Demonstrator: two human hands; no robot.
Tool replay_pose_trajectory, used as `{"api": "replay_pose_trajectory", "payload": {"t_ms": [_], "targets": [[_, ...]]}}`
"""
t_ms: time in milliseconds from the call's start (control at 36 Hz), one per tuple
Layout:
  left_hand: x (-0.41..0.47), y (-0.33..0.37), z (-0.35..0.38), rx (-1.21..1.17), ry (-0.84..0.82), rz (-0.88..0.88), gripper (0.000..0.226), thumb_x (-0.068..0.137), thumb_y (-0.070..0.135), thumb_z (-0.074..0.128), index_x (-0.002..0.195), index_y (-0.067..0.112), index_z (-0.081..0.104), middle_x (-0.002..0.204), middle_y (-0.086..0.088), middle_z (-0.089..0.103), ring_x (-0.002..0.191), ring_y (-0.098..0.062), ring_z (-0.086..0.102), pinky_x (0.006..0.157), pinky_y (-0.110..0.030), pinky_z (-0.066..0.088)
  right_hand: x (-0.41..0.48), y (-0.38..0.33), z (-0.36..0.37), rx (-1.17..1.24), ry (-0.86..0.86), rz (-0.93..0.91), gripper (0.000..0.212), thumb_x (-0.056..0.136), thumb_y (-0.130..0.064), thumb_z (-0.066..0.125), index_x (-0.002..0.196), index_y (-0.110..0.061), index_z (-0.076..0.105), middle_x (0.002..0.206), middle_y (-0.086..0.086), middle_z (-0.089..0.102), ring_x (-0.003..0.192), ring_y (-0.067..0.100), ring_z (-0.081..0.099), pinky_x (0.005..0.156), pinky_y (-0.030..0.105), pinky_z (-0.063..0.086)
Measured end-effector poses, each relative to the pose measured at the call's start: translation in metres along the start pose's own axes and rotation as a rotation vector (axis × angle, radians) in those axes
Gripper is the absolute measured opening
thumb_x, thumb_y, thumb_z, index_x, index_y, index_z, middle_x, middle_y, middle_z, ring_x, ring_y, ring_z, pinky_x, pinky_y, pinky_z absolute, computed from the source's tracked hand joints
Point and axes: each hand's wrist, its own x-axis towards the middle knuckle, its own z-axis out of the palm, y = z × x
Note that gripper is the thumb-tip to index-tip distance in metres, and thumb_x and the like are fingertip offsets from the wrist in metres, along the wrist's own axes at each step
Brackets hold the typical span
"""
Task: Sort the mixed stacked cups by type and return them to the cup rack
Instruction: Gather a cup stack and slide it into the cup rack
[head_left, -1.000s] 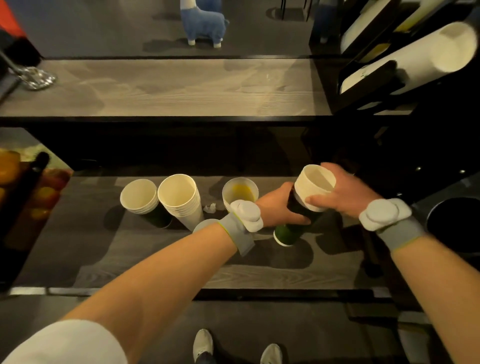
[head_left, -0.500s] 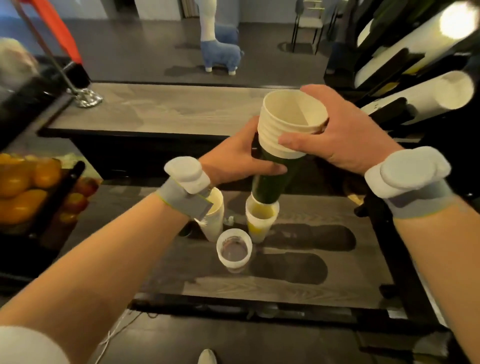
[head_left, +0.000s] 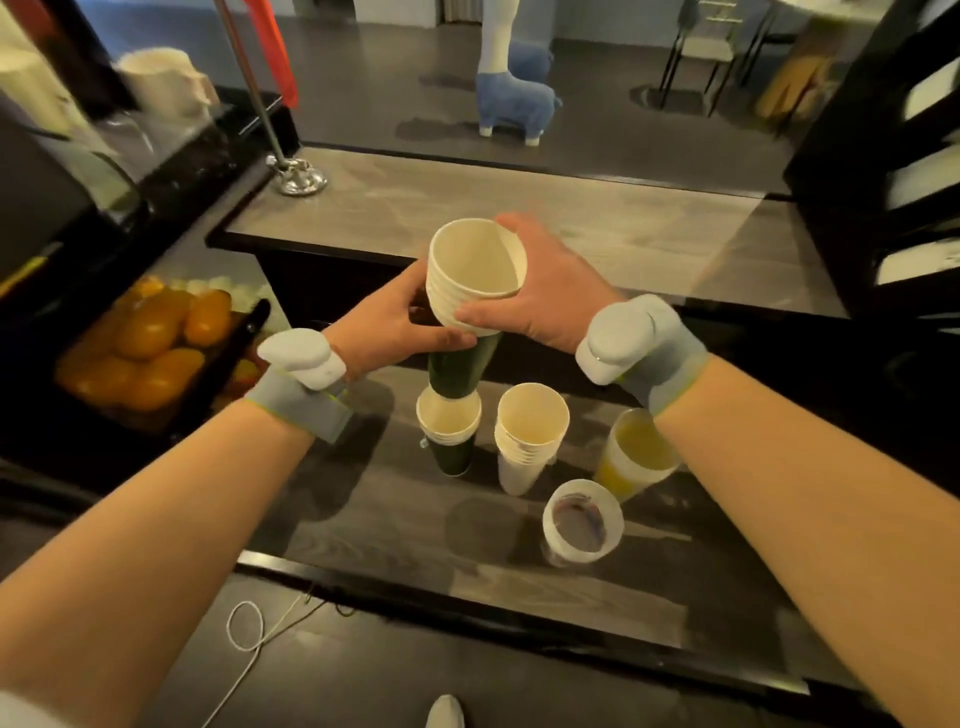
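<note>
Since half a second ago both of my hands have stayed locked on the mixed stack (head_left: 470, 312), though the cups below them have spread out to the right in my view. My left hand (head_left: 395, 325) pinches the dark green lower cups with thumb and fingers, and my right hand (head_left: 545, 291) wraps the ribbed white cups on top, fingers curled round the rim side. It hangs in the air between my hands, above the surface (head_left: 395, 514). Its long axis runs near upright, mouth tipped up toward me, base pointing down at the green-and-white stack (head_left: 449, 434) directly beneath. If I pull the white cups off crookedly they could jam, or the green part could slip and knock over the white stack (head_left: 527, 441) and the yellow cup (head_left: 636, 452) below my right wrist.
</note>
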Motion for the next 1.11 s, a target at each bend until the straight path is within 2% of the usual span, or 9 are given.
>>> {"api": "replay_pose_trajectory", "payload": {"t_ms": [167, 333, 444, 611, 722, 833, 972, 1028, 1111], "targets": [[0.007, -0.051, -0.004, -0.004, -0.053, -0.066, 0.081, 0.075, 0.032, 0.084, 0.139, 0.04, 0.035, 0.122, 0.024, 0.056, 0.113, 0.0, 0.055, 0.099, -0.027, 0.046, 0.023, 0.016, 0.041, 0.011, -0.07, 0.045, 0.078, 0.07, -0.043, 0.084, 0.131, -0.026, 0.038, 0.123, -0.006, 0.049, 0.105, 0.01, 0.052, 0.086, 0.023, 0.047], [0.01, -0.089, 0.01, 0.056, -0.065, -0.113, 0.093, 0.069, 0.043, 0.086, 0.145, 0.036, 0.032, 0.135, 0.016, 0.05, 0.126, -0.009, 0.047, 0.107, -0.033, 0.038, 0.035, 0.041, 0.077, -0.099, -0.113, 0.129, 0.101, 0.054, -0.058, 0.083, 0.136, -0.025, 0.036, 0.126, 0.0, 0.05, 0.109, 0.014, 0.054, 0.089, 0.035, 0.053], [0.012, -0.111, 0.021, 0.106, -0.129, -0.136, 0.096, 0.068, 0.048, 0.085, 0.146, 0.035, 0.031, 0.143, 0.007, 0.048, 0.129, -0.014, 0.046, 0.11, -0.039, 0.039, 0.037, 0.059, 0.097, -0.154, -0.157, 0.185, 0.102, 0.048, -0.063, 0.081, 0.132, -0.027, 0.035, 0.123, 0.0, 0.049, 0.104, 0.016, 0.057, 0.083, 0.038, 0.057], [0.007, -0.14, 0.038, 0.078, -0.194, -0.162, 0.08, 0.072, 0.041, 0.085, 0.137, 0.033, 0.038, 0.14, 0.007, 0.049, 0.125, -0.007, 0.047, 0.108, -0.033, 0.041, 0.03, 0.08, 0.123, -0.308, -0.279, 0.219, 0.1, 0.056, -0.057, 0.084, 0.132, -0.024, 0.027, 0.122, 0.002, 0.043, 0.098, 0.02, 0.059, 0.077, 0.039, 0.058], [0.003, -0.157, 0.05, -0.028, -0.287, -0.219, 0.093, 0.073, 0.023, 0.087, 0.143, 0.037, 0.027, 0.125, 0.025, 0.048, 0.114, 0.007, 0.048, 0.088, -0.003, 0.041, 0.025, 0.088, 0.134, -0.366, -0.328, 0.214, 0.095, 0.065, -0.048, 0.084, 0.134, -0.017, 0.027, 0.127, 0.008, 0.042, 0.097, 0.026, 0.061, 0.077, 0.041, 0.057], [0.001, -0.172, 0.061, -0.012, -0.287, -0.282, 0.105, 0.071, 0.026, 0.088, 0.153, 0.024, 0.023, 0.142, 0.007, 0.047, 0.129, -0.01, 0.046, 0.107, -0.029, 0.04, 0.025, 0.086, 0.139, -0.42, -0.322, 0.199, 0.092, 0.07, -0.052, 0.078, 0.135, -0.011, 0.028, 0.128, 0.01, 0.044, 0.097, 0.027, 0.06, 0.076, 0.039, 0.053], [0.009, -0.18, 0.076, 0.078, -0.294, -0.336, 0.069, 0.075, 0.032, 0.084, 0.135, 0.018, 0.053, 0.128, -0.004, 0.064, 0.119, -0.022, 0.059, 0.103, -0.04, 0.046, 0.03, 0.084, 0.138, -0.557, -0.322, 0.168, 0.091, 0.071, -0.061, 0.072, 0.135, -0.013, 0.029, 0.126, 0.007, 0.051, 0.106, 0.03, 0.057, 0.087, 0.037, 0.048], [0.009, -0.187, 0.077, 0.069, -0.271, -0.348, 0.074, 0.071, 0.04, 0.083, 0.135, 0.019, 0.052, 0.125, -0.004, 0.065, 0.117, -0.024, 0.06, 0.103, -0.043, 0.047, 0.032, 0.084, 0.137, -0.553, -0.336, 0.168, 0.091, 0.072, -0.06, 0.072, 0.137, -0.012, 0.029, 0.127, 0.007, 0.051, 0.108, 0.03, 0.056, 0.09, 0.036, 0.045], [0.008, -0.189, 0.078, 0.054, -0.219, -0.337, 0.08, 0.071, 0.035, 0.087, 0.138, 0.017, 0.048, 0.126, -0.003, 0.064, 0.117, -0.021, 0.06, 0.1, -0.035, 0.047, 0.031, 0.086, 0.135, -0.527, -0.352, 0.17, 0.093, 0.073, -0.058, 0.073, 0.139, -0.012, 0.028, 0.128, 0.008, 0.05, 0.109, 0.028, 0.056, 0.088, 0.034, 0.045]]}}
